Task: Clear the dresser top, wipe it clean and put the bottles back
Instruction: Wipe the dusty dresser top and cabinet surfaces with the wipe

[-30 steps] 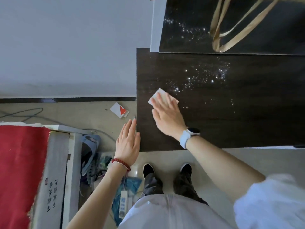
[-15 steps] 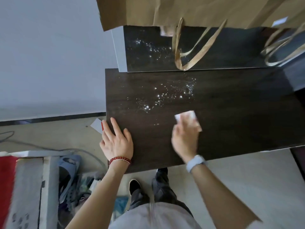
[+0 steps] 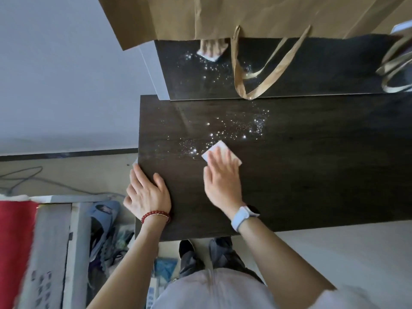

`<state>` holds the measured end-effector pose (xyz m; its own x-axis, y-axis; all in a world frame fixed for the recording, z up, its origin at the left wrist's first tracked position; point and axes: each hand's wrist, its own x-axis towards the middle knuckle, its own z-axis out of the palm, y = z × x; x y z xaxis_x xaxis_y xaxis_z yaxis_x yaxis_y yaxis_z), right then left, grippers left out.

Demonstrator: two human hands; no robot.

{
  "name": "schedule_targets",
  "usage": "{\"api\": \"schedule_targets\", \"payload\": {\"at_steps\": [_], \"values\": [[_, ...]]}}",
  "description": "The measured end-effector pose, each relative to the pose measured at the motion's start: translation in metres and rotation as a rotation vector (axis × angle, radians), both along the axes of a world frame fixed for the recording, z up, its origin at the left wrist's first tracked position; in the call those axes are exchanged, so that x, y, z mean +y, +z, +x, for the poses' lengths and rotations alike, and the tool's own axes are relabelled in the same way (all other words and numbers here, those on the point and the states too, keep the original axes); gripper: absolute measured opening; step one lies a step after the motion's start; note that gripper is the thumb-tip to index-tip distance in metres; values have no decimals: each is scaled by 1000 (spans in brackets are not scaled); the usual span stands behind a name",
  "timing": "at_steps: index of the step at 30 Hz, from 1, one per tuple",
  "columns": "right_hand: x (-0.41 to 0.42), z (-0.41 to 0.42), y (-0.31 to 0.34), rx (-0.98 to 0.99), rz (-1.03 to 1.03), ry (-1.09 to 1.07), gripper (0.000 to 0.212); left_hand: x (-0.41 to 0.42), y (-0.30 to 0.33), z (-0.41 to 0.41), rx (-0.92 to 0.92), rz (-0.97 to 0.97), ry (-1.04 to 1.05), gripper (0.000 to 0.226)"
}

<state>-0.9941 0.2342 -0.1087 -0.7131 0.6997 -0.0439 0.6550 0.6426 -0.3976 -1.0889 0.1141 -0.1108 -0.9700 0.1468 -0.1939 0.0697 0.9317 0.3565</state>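
head view, looking down. dresser top: dark wood surface filling the centre and 3 o'clock side of the frame, with glinting droplets scattered near its 12 o'clock edge. right hand: fingers straight and together, lying flat on a white cloth, which rests on the dresser top just at the 5 o'clock edge of the droplets. left hand: fingers extended and relaxed, holding nothing, palm resting on the 9 o'clock edge of the dresser top; red bead bracelet on its wrist. white watch on the right wrist. mirror at 12 o'clock, reflecting the surface and cloth. brown paper bag above it, handles hanging down.
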Motion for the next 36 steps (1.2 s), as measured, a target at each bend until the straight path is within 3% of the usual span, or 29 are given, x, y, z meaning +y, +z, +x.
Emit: {"api": "schedule_targets", "payload": {"at_steps": [2, 4, 7, 9, 11, 12, 15, 17, 20, 22, 24, 26, 29, 31, 33, 36], "values": [[-24, -3, 2, 4, -14, 334, 42, 4, -1, 0, 18, 9, 65, 77], [-1, 16, -1, 10, 10, 362, 43, 8, -4, 1, 32, 12, 125, 74], [62, 61, -9, -71, 112, -16, 48, 19, -8, 1, 32, 21, 204, 63], [101, 70, -6, -143, 15, -326, 50, 25, -10, 3, 37, 19, 230, 61], [110, 46, -1, -143, -65, -450, 49, 28, -13, 3, 70, 12, 235, 53], [101, 29, 1, -107, -44, -362, 48, 29, -14, 3, 77, 10, 239, 51], [55, 0, 2, -8, 25, 170, 39, 29, -14, 3, 77, -11, 235, 53], [49, 10, 6, -54, -17, 342, 47, 29, -13, 3, 91, -29, 227, 61], [107, 41, 0, -70, 76, 119, 46, 30, -11, 3, 111, -31, 235, 66], [150, 52, 2, -136, -14, -203, 46, 31, -10, 4, 110, -44, 240, 68], [166, 37, 4, -165, -130, -378, 47, 32, -9, 4, 98, -64, 245, 69], [143, 6, 3, -121, -132, -271, 49, 33, -9, 4, 97, -78, 254, 66], [80, -27, 2, -9, -67, 207, 54, 33, -9, 3, 103, -86, 255, 62], [71, -21, 5, -26, -33, 397, 55, 33, -9, 2, 90, -93, 257, 61], [105, -4, 1, -53, -13, 302, 58, 32, -9, 2, 79, -95, 259, 59], [170, 24, -4, -104, 17, -119, 49, 33, -10, 4, 67, -96, 255, 51]]}}
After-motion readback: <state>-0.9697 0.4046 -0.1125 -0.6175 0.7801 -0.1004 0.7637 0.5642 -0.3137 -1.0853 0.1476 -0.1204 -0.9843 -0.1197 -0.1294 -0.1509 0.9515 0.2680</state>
